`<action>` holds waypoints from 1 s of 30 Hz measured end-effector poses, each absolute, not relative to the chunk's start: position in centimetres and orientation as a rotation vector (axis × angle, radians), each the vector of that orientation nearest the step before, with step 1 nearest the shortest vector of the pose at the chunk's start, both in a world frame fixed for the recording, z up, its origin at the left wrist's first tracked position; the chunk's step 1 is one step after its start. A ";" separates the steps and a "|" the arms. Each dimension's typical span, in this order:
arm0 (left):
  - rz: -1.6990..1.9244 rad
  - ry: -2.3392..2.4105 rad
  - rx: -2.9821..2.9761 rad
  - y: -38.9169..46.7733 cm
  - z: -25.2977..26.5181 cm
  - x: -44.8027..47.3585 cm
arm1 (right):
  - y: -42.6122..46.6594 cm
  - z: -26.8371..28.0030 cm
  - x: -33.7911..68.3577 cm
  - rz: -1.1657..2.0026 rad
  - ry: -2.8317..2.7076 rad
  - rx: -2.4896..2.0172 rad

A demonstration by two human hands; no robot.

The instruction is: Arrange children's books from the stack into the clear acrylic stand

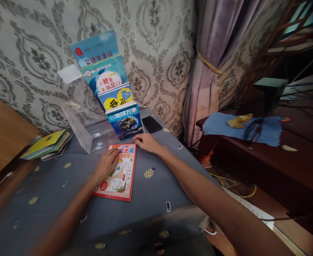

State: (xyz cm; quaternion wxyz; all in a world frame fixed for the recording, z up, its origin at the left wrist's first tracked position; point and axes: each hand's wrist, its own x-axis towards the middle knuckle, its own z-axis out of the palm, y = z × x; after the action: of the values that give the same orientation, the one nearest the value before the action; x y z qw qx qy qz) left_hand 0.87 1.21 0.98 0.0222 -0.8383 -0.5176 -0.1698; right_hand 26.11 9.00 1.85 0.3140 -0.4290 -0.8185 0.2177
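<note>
Red edges frame the book (123,181) lying on the grey tablecloth (151,195), my left hand (108,161) resting flat on its left side. My right hand (146,143) is at its far right corner, whether gripping I cannot tell; beyond stands a clear rack (78,129) with upright books (125,122).

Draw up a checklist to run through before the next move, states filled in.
1. Left hand on the red-bordered book: ok.
2. Right hand near that book's upper right corner: ok.
3. Right-hand grip on it: cannot tell.
4. Red-bordered book lying flat on the grey cloth: ok.
5. Phone apart from that book: ok.
6. Globe-cover book standing in front of the tiered books: ok.
</note>
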 end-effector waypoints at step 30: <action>-0.274 -1.618 -2.571 0.7 0.4 7.6 | 10.0 0.2 25.8 0.578 -2.098 -1.123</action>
State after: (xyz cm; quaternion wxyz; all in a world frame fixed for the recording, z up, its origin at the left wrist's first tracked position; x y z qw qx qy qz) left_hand 7.57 0.65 0.42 0.0455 -0.8421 -0.5299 -0.0898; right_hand 25.84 9.96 0.15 0.3395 -0.4315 -0.8057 0.2221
